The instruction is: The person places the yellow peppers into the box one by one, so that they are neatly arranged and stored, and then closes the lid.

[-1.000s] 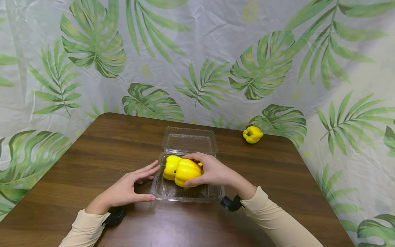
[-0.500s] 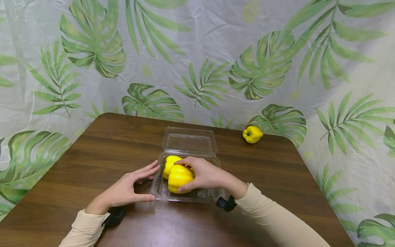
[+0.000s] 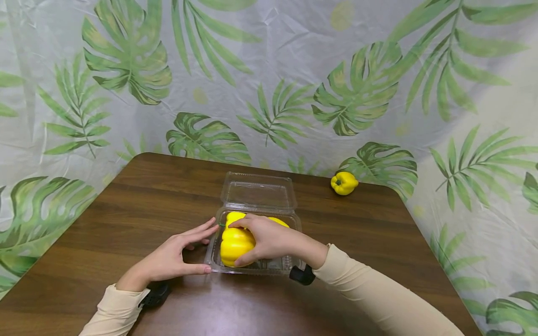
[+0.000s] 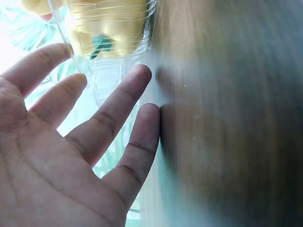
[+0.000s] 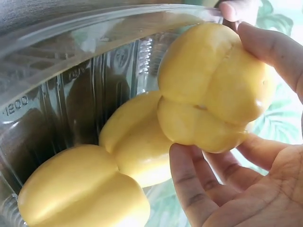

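My right hand (image 3: 269, 238) grips a yellow bell pepper (image 3: 235, 246) between thumb and fingers, over the front left part of a clear plastic clamshell container (image 3: 275, 265). Two more yellow peppers lie inside: one at the back left (image 3: 234, 217), one at the back right (image 3: 278, 222), partly hidden by the hand. In the right wrist view the gripped pepper (image 5: 213, 90) shows its lobed bottom end, above the other two. With fingers spread, my left hand (image 3: 170, 255) rests at the container's left side, fingertips right at the rim. A green stem (image 4: 101, 46) shows through the wall in the left wrist view.
The container's lid (image 3: 258, 191) lies folded back behind the base. Another yellow bell pepper (image 3: 344, 183) lies near the far right edge of the brown wooden table (image 3: 168, 196). A leaf-patterned cloth (image 3: 277, 56) hangs behind the table.
My right hand has moved left and slightly toward me with its pepper, from the container's middle to its front left. The back right pepper has come into clearer view. My left hand has stayed still.
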A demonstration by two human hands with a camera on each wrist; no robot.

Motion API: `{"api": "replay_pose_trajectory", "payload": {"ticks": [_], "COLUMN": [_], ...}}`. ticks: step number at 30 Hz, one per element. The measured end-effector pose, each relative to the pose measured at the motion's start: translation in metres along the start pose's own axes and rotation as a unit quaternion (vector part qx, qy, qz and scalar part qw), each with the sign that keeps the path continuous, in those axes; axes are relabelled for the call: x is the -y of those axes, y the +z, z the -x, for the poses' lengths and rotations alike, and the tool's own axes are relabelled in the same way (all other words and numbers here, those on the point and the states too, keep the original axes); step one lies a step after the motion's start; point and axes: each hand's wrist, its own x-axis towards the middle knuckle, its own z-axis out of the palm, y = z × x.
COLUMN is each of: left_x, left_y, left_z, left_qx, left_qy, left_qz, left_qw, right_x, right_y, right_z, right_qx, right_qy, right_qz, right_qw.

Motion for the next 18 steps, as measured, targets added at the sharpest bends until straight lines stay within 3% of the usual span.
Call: {"api": "replay_pose_trajectory", "payload": {"ticks": [18], "left_x": [-0.0015], "left_y": [-0.0003], "left_z": [0.0], "left_qx": [0.001], "left_qy": [0.001], "left_qz": [-0.002], "left_qw": [1.0], "right_x": [0.0068], "right_y": [-0.0009], "right_z": [-0.0027], "right_qx": [0.018], "right_qy": [0.016], "right_qz": [0.034], "right_qw": [0.9991]}}
